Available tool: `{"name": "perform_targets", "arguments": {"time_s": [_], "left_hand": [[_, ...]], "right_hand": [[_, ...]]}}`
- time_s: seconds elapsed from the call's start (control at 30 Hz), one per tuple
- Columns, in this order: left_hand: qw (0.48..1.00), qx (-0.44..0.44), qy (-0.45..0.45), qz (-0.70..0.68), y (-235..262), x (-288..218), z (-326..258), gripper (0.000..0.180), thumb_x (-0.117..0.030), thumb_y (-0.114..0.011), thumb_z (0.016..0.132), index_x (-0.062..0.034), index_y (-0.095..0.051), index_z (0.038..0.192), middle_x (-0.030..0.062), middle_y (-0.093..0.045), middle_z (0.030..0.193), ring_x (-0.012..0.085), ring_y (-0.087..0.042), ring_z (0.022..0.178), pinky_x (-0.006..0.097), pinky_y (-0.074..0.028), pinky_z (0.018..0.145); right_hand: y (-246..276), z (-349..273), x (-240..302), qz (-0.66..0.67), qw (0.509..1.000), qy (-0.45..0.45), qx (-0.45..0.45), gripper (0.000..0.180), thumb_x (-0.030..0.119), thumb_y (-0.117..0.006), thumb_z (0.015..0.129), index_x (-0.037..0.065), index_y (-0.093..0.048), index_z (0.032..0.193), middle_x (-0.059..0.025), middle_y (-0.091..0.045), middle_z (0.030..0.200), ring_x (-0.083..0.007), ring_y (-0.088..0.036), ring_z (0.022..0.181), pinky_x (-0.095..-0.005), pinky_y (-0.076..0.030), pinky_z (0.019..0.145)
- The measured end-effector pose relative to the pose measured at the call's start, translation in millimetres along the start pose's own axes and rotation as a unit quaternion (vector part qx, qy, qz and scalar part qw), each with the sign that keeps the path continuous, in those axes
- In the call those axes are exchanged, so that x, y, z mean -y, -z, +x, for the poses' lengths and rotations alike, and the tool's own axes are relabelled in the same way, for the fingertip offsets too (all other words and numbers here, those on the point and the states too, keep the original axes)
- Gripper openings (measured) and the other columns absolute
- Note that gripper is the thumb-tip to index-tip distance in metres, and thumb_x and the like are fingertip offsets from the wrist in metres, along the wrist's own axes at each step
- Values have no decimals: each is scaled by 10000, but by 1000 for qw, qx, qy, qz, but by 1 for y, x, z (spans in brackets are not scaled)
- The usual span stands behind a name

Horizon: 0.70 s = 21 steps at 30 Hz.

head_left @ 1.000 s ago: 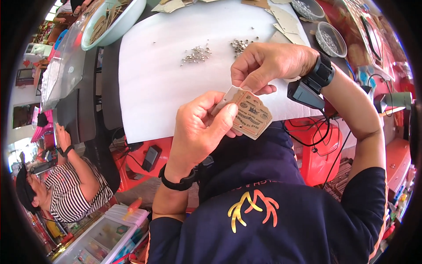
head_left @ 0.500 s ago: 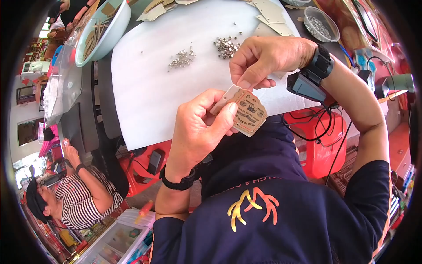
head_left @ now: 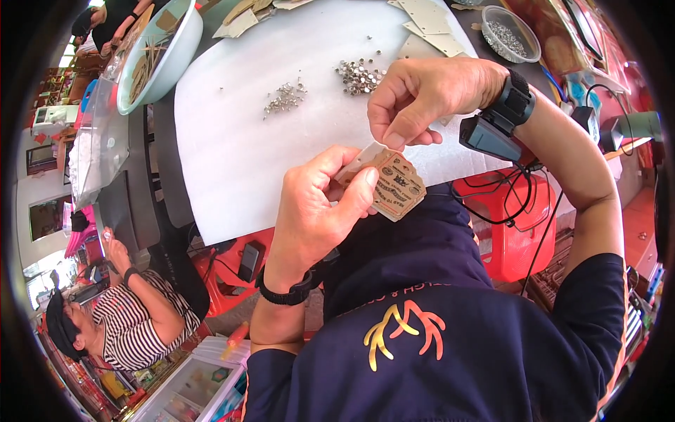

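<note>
My left hand (head_left: 313, 207) is closed around a small brown printed card (head_left: 402, 184) with a notched outline, thumb on top and fingers underneath. A pale, holed strip lies along its left edge, partly under my thumb. My right hand (head_left: 425, 95) is bent in a pinch at the card's upper corner; whatever is between its fingertips is too small or hidden to make out. Beyond the hands, a heap of round metal caps (head_left: 357, 76) and a looser heap of small metal rivets (head_left: 285, 98) lie on a white sheet (head_left: 239, 162).
Pale cards (head_left: 425, 21) are stacked at the sheet's far right, with a clear tub of metal bits (head_left: 508, 39) beside them. A light-blue basin (head_left: 176, 53) stands far left. Black cables (head_left: 506, 204) hang by a red stool (head_left: 524, 239). A co-worker (head_left: 133, 309) sits at left.
The view has shifted slightly. My right fingertips stay at the card's corner, and my left grip on it looks almost the same. The co-worker's hands have moved a little.
</note>
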<state>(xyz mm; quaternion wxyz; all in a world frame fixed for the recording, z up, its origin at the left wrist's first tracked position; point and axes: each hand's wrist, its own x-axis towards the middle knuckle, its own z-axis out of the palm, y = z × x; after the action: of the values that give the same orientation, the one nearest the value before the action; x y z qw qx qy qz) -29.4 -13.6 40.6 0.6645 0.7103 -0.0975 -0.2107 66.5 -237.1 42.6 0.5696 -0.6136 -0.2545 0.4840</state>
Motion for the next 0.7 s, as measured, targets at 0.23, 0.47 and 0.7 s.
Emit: {"name": "perform_targets", "arguments": {"time_s": [0.23, 0.47, 0.7], "left_hand": [[998, -46, -8, -37, -2, 6, 5, 183, -109, -610, 943, 34, -607, 1057, 39, -657, 802, 45, -588, 648, 215, -519, 586], [998, -54, -19, -5, 1, 16, 9, 208, -146, -583, 964, 24, -600, 1084, 30, -644, 790, 36, -548, 608, 199, -470, 532], [997, -68, -7, -43, 0, 22, 14, 243, -121, -542, 972, 22, -555, 1168, 49, -633, 840, 53, -548, 589, 194, -427, 471]], "right_hand": [[-9, 1, -2, 20, 996, -4, -84, 170, 130, -688, 860, -38, -669, 875, -14, -595, 651, -61, -539, 521, -228, -436, 452], [-9, 3, -16, 52, 992, -20, -112, 190, 175, -635, 885, -13, -663, 872, 4, -578, 649, -61, -522, 510, -232, -433, 452], [-16, 3, -17, 72, 978, -30, -195, 196, 214, -594, 912, 29, -657, 891, 21, -587, 740, -55, -552, 636, -233, -459, 546]]}}
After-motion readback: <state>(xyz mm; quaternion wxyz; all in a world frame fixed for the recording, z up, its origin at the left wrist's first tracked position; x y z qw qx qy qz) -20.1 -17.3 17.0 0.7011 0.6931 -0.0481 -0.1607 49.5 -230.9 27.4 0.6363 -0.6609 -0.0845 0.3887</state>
